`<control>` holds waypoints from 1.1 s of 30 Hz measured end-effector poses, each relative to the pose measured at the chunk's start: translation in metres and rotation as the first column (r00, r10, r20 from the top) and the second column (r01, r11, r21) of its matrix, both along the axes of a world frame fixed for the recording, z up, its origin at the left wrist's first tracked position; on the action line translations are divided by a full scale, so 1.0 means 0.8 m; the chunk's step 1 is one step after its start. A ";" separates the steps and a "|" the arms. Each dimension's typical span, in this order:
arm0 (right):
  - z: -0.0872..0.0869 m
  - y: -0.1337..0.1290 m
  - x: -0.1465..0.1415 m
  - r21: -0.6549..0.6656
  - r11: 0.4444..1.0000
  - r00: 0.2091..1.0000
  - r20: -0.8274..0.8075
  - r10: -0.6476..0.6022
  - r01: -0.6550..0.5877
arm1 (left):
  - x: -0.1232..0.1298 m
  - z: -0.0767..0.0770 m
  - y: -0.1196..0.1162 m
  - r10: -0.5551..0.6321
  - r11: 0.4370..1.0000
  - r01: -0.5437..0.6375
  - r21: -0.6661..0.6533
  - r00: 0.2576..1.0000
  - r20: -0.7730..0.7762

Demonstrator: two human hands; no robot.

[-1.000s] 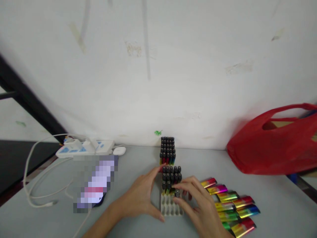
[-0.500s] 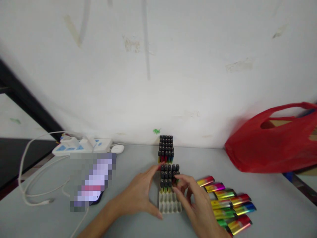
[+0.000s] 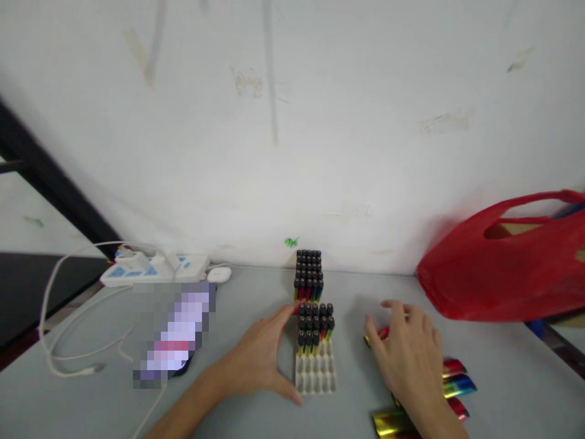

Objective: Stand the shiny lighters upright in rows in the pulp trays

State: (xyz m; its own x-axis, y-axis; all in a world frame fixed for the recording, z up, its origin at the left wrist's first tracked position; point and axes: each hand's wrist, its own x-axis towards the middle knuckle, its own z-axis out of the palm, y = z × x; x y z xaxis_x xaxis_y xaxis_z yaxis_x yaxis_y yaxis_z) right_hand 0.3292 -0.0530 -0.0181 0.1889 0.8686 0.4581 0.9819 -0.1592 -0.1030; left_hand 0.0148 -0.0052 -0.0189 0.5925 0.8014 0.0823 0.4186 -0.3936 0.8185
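A pale tray [image 3: 315, 383] with rows of small hollows sits before me. Its far rows hold several upright pieces with black tops and shiny coloured bodies [image 3: 315, 323], which look like lighters. My left hand [image 3: 258, 353] spans the tray's left side, forefinger at the back corner and thumb by the front corner. Over the loose pieces at the right, my right hand [image 3: 406, 350] has its thumb and fingers apart. A red lighter-like piece [image 3: 384, 333] lies partly hidden beneath them. A gold-and-green piece [image 3: 395, 422] shows below the wrist, and a blue-and-gold one [image 3: 459, 386] to its right.
Behind the tray stands a second block of black-topped pieces [image 3: 309, 268] near the wall. A red bag [image 3: 493, 274] is at the far right. On the left are a phone [image 3: 176, 335], a power strip [image 3: 112, 277], a white charging case [image 3: 219, 275] and looping white cables [image 3: 46, 305].
My right hand has left the tray and moved right, over the loose pieces. An upright piece it was touching in the tray now stands free. My left hand keeps its place.
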 end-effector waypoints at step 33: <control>-0.007 -0.018 0.006 -0.309 0.910 0.941 -0.281 0.189 -0.275 | 0.021 0.007 -0.018 0.231 0.973 -0.230 0.017 0.968 -0.095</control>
State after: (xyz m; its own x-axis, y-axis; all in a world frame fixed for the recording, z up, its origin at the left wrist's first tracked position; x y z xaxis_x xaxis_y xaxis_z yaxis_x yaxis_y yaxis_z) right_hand 0.3344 -0.0676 -0.0234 0.0295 0.9951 0.0945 0.9474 0.0024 -0.3200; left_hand 0.0314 -0.0194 -0.0137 0.3972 0.9169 0.0393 0.5749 -0.2820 0.7681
